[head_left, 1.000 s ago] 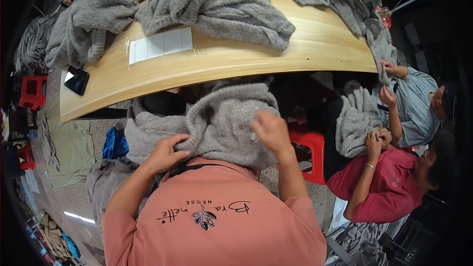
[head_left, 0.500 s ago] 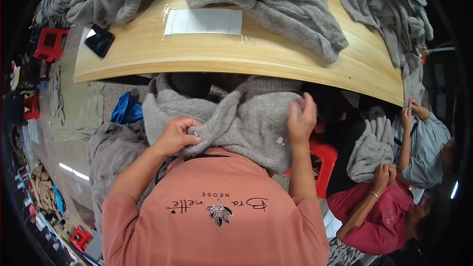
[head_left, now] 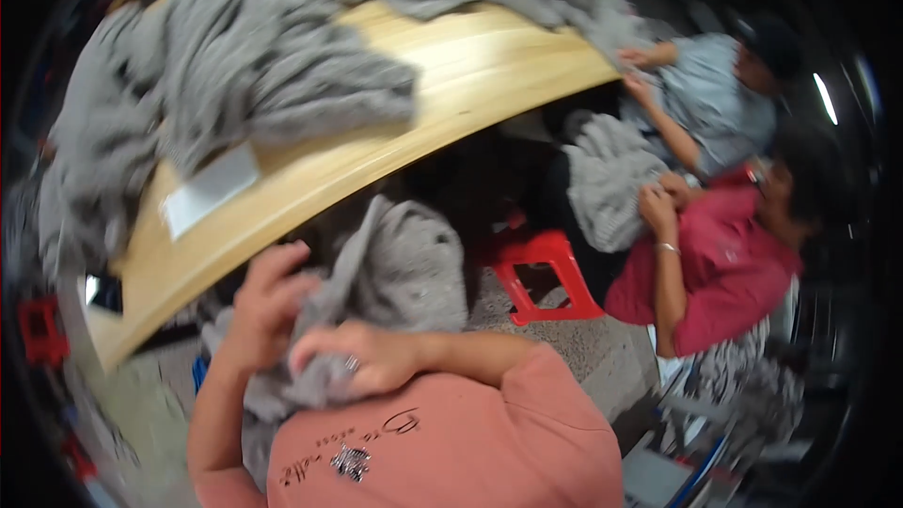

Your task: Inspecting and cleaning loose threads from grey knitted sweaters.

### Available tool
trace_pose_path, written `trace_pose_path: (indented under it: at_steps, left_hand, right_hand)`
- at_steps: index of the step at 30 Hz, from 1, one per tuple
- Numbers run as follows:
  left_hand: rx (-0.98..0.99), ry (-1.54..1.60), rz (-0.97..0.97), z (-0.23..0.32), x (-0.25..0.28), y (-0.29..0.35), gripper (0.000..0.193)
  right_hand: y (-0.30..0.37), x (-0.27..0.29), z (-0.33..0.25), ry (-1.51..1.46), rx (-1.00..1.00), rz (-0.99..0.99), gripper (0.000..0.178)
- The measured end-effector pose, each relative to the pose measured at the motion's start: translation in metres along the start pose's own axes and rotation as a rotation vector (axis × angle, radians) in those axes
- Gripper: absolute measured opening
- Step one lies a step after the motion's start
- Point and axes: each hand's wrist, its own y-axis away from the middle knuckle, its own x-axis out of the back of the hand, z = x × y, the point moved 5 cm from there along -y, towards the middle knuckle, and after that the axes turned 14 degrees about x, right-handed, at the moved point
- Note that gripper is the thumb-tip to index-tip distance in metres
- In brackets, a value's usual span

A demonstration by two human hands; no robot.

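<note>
A grey knitted garment (head_left: pixel 414 268) lies bunched on my lap, under the near edge of the table. My left hand (head_left: pixel 266 310) is raised beside its left part, fingers apart and somewhat blurred, with nothing seen in them. Across my front reaches my right hand (head_left: pixel 367 357), low over the same garment and close to the left hand. Its fingertips are smeared by motion, so whether they grip the knit cannot be made out.
More grey knitwear (head_left: pixel 282 75) covers much of the wooden table (head_left: pixel 489 47), near a white sheet (head_left: pixel 212 190). A red stool (head_left: pixel 555 273) stands to my right. Two people sit beyond it, one in a red shirt (head_left: pixel 705 273) handling grey knitwear (head_left: pixel 611 179), one in light blue (head_left: pixel 710 99).
The view has swung to the right. My left hand has left the knit it was pinching and risen; my right hand has crossed over toward the left one.
</note>
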Motion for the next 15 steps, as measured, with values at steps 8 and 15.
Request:
trace_pose_path:
  at_steps: [8,15]
  left_hand:
    - [-0.147,-0.378,-0.318,-0.036,-0.116,-0.071,0.029]
    - [0.082,0.232,0.626,-0.041,0.113,-0.029,0.016]
  right_hand:
    - [0.047,0.024,-0.141,0.047,0.581,0.229,0.032]
    - [0.136,0.063,-0.202,-0.124,0.914,1.101,0.034]
